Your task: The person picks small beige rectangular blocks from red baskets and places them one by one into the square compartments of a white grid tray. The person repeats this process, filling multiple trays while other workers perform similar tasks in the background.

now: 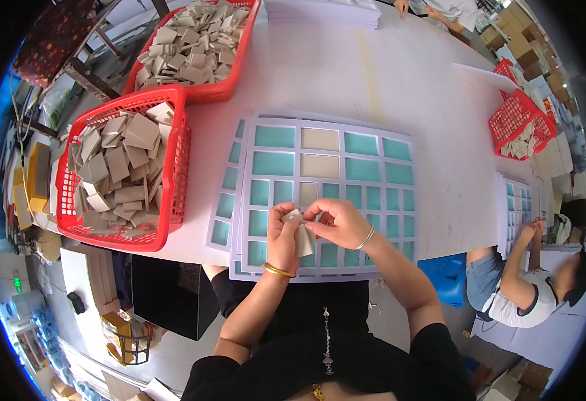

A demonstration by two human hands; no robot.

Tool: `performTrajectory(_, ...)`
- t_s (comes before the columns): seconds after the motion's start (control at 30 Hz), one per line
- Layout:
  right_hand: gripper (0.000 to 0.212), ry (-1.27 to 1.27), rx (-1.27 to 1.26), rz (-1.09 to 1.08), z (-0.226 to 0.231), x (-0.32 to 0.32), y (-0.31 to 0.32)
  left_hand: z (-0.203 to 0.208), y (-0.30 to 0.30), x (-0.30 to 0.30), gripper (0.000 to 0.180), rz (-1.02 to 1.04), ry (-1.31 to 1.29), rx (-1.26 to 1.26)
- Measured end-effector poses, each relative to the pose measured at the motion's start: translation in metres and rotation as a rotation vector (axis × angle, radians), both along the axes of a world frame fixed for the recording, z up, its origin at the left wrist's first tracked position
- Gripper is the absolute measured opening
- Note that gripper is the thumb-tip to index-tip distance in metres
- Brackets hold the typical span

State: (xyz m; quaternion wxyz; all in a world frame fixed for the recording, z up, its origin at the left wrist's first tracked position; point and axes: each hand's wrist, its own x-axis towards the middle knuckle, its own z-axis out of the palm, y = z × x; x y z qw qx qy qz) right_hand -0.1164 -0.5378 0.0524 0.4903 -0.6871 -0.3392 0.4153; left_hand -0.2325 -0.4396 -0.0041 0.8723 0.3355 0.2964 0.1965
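Hands: left hand point(283, 237) holding beige pieces point(304, 244) over near part of grid tray point(361, 156); right hand point(339, 226) fingertips bunched at pieces' upper edge, can't tell if gripping. Tray turquoise-celled, stacked at desk point(440, 207) edge; three cells beige. Red baskets point(180, 157) left, heaped with similar pieces.
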Motion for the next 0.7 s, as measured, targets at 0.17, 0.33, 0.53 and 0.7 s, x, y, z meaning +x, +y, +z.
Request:
performTrajectory(0.17,0.015,-0.185,0.075,-0.222,-0.012,0.002,-0.011,0.005,0.004,0.007,0.031,-0.167,0.139,-0.073)
performTrajectory(0.33,0.023,-0.566,0.137,-0.372,-0.006,-0.003,-0.003,0.018,0.004,0.014,0.029,-0.208,0.163,-0.216)
performTrajectory(0.53,0.022,-0.351,0.254,-0.336,-0.017,0.013,-0.007,0.000,0.011,0.013,0.024,-0.207,0.130,-0.040)
performTrajectory(0.7,0.018,-0.193,0.076,-0.492,-0.016,0.047,-0.031,-0.004,0.031,0.005,0.017,-0.163,0.155,0.404)
